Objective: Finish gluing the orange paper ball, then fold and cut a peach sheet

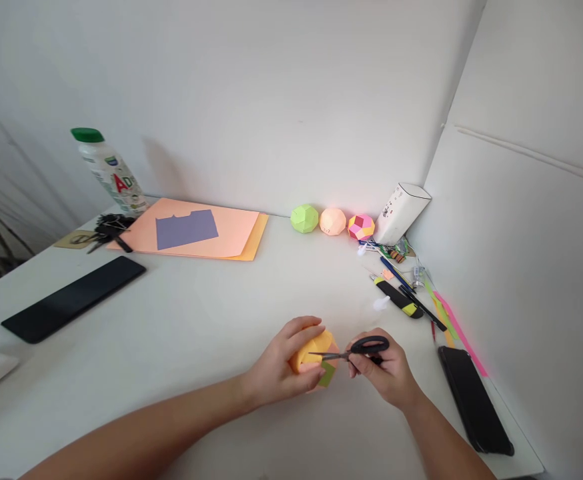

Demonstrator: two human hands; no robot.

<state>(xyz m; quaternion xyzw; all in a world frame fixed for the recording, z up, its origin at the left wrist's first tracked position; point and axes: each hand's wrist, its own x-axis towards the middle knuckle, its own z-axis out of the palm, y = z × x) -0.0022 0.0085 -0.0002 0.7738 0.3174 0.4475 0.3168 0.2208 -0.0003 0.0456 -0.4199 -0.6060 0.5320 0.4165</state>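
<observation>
My left hand (291, 357) is wrapped round a faceted paper ball (309, 348) with orange, peach and green faces. In my right hand (384, 370) is a pair of scissors (369, 345) with black handles, the fingers closed about the grip. The thin blades point left and lie across the orange face of the ball; I cannot tell whether the tips are in the paper or only over it. Part of the ball is hidden behind my left fingers.
Along the wall stand a green paper ball (304, 219), a peach one (332, 221), a multicoloured one (361, 227) and a white box (401, 212). A cutter (397, 297) and phone (475, 400) lie right. Coloured sheets (236, 233), a bottle (114, 177) and a black slab (74, 297) are left.
</observation>
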